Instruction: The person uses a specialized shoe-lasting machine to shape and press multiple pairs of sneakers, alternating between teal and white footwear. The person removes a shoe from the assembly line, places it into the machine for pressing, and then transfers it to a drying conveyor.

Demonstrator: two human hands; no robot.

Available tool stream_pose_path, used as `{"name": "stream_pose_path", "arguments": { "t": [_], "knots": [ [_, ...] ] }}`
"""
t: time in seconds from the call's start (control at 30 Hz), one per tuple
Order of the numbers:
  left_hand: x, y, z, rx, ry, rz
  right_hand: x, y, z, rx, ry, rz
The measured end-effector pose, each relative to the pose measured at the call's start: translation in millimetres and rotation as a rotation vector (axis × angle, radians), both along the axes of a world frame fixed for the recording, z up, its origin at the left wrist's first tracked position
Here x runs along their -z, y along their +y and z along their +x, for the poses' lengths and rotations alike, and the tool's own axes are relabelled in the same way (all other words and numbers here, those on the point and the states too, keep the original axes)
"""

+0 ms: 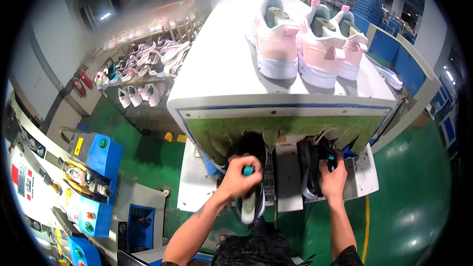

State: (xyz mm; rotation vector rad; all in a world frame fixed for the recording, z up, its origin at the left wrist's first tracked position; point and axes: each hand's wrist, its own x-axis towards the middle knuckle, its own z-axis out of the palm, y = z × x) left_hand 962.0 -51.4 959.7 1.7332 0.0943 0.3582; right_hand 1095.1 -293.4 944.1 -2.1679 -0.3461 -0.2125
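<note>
A white machine stands in front of me with a ragged green curtain over two openings. My left hand is closed on a dark shoe at the left opening, with a teal tab showing between the fingers. The far part of that shoe sits under the curtain. At the right opening, my right hand grips a second dark shoe, near a teal piece on it. The curtain and my fingers hide part of this shoe too.
Three pale pink shoes with white soles stand on the machine's top. A rack of many shoes is at the left. Blue machines stand at lower left, and a blue-panelled barrier runs along the right.
</note>
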Motion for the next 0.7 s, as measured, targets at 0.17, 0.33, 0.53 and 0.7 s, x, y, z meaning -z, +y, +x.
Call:
{"name": "stream_pose_path", "arguments": {
  "t": [0.17,0.33,0.53,0.7],
  "knots": [
    [4,-1,43,-0.201,-0.083,0.378,-49,47,-54,-0.321,-0.303,0.609],
    [-4,-57,-104,-0.408,-0.321,0.168,-151,149,-198,-1.576,-0.135,0.706],
    [70,-138,-313,-0.991,0.045,0.107,-218,111,-397,-2.479,-0.203,0.972],
    [129,-298,-507,-2.106,0.246,-0.151,-195,20,-550,-3.043,0.056,1.104]
  ]
}}
